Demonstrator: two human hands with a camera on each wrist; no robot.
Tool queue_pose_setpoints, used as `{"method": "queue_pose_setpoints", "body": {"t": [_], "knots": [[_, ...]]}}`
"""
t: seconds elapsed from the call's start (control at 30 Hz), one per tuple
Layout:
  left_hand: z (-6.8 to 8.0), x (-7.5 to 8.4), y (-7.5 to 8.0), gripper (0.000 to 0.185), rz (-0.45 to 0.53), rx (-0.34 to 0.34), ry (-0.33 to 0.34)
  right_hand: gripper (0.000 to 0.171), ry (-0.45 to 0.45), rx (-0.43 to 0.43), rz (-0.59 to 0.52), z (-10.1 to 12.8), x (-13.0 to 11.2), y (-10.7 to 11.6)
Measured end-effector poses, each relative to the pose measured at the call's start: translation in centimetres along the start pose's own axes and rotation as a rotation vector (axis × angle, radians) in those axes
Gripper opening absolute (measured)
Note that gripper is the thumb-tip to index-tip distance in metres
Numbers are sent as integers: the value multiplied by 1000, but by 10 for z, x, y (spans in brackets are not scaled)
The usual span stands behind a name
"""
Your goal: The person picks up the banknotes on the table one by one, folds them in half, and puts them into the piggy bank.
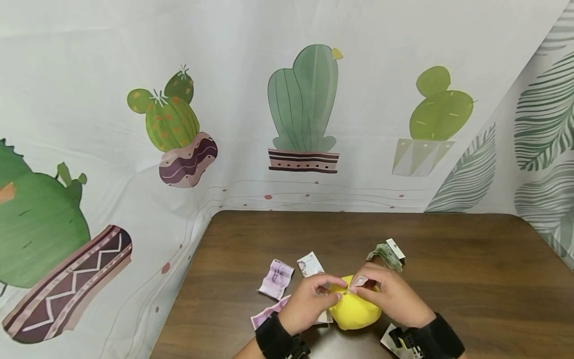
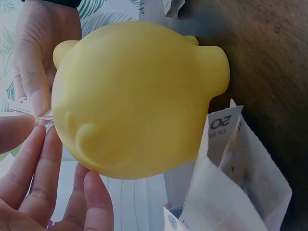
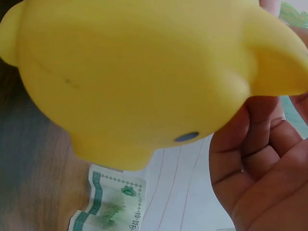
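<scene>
A yellow piggy bank (image 1: pixel 356 314) stands on the brown table between both hands. My right hand (image 1: pixel 390 291) pinches a small folded banknote (image 1: pixel 359 281) over the slot on its top. From the other side my left hand (image 1: pixel 309 301) reaches to that slot, thumb and index fingertips at the note's lower end. In the left wrist view, the left fingertips (image 2: pixel 41 137) meet close to the right thumb at the folded note (image 2: pixel 33 109). The right wrist view shows the bank's dark eye (image 3: pixel 186 137) and ear, with curled right fingers (image 3: pixel 260 130) beside it.
Left of the bank lie a purple banknote (image 1: pixel 276 279), a pink one (image 1: pixel 264 316) and a whitish one (image 1: pixel 310 264). A folded note marked 20 (image 2: pixel 226 125) stands up beside the bank. A crumpled green note (image 1: pixel 386 255) lies behind. Another note (image 1: pixel 391 339) lies under the right wrist.
</scene>
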State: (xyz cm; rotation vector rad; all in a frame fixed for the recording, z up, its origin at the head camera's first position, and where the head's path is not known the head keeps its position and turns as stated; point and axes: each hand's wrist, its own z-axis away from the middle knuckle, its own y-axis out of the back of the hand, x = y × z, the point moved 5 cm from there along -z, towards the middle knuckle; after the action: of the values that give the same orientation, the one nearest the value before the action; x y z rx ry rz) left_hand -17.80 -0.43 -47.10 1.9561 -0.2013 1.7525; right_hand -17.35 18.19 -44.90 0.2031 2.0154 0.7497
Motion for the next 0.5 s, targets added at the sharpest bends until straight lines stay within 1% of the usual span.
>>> {"method": "queue_pose_setpoints", "body": {"t": [0.13, 0.2, 0.27, 0.37, 0.43, 0.5], "knots": [[-1, -1, 0, 21, 3, 6, 9, 17, 30, 19, 76, 0, -1, -2], [-1, -1, 0, 21, 3, 7, 14, 16, 34, 11, 92, 0, -2, -3], [-2, -2, 0, 21, 0, 6, 17, 15, 21, -6, 78, 0, -1, -3], [-1, -4, 0, 22, -7, 6, 14, 16, 5, -15, 18, 1, -2, -1], [-1, -4, 0, 22, -13, 5, 6, 18, 22, 12, -16, 1, -3, 3], [-1, -4, -1, 21, -18, 5, -1, 19, 55, 53, -25, 1, -6, 7]]}}
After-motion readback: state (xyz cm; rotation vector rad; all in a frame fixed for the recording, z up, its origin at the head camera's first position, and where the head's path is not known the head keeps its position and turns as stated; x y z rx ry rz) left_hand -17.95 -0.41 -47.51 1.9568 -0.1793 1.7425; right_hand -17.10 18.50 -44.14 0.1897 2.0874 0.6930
